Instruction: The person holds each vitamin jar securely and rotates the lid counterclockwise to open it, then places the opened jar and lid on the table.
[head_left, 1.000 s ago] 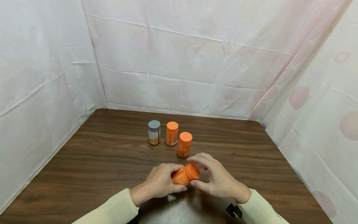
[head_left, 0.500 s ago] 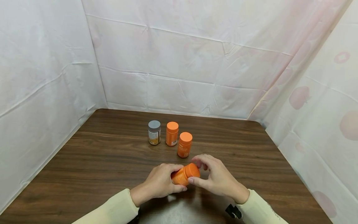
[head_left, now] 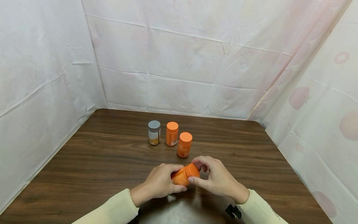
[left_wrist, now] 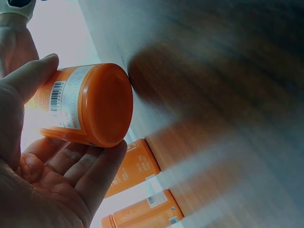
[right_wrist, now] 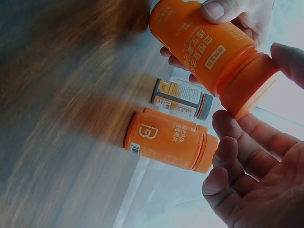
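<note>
My left hand (head_left: 160,182) grips an orange pill bottle (head_left: 179,178) by its body, tilted with the cap end up and to the right. In the left wrist view its round base (left_wrist: 110,104) and a white barcode label (left_wrist: 66,97) face the camera. My right hand (head_left: 218,179) pinches the orange screw cap (right_wrist: 247,85) between thumb and fingertips, its other fingers loosely curled. The cap sits on the bottle's neck. Just beyond the hands stands a second orange bottle (head_left: 184,145), upright with its cap on.
Behind stand another capped orange bottle (head_left: 172,134) and a grey-capped bottle (head_left: 154,133) with a white and yellow label. They share a dark wood-grain table (head_left: 112,161). Pale patterned sheets (head_left: 179,56) enclose its back and sides.
My right thumb has shifted up onto the cap's near edge. The right fingers drew back to the right, then closed in against the cap. The left hand and its bottle have stayed put.
</note>
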Available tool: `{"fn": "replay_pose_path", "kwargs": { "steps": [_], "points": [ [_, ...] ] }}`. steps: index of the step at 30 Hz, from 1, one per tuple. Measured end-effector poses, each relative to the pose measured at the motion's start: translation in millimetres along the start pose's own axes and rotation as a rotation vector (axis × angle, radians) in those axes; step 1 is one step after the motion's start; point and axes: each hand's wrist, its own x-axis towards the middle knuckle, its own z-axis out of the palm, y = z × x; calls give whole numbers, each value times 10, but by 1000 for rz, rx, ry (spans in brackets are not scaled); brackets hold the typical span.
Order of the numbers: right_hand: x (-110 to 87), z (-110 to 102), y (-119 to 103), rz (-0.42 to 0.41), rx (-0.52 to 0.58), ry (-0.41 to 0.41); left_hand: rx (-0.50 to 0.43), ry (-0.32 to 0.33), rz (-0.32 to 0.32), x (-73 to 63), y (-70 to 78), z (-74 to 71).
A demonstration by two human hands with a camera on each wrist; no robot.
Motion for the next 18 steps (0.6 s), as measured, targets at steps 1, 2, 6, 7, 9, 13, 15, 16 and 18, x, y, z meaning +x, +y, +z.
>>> {"fn": "replay_pose_path", "kwargs": {
  "steps": [1,2,6,7,9,13,15,16,18],
  "points": [
    [0,-1,3,-9,2,1,1,1,1,1,-3,2],
    [0,-2,7,-20,2,3,1,3,3,1,-4,3],
    [-2,-7,17,-70,1,8,5,11,18,2,-7,6],
    [-1,-9,19,-80,4,8,4,12,23,3,-9,8],
    [-2,-13,22,-108,10,7,5,15,30,2,-9,8],
    [4,-27,27,-139,25,-6,9,16,37,-1,-12,7],
    [7,-31,33,-158,29,-13,10,16,40,-2,-13,5],
    [8,-33,37,-166,33,-17,10,16,41,-2,-14,5],
    [8,-35,45,-189,39,-21,7,14,42,-3,-15,5]
  ]
}}
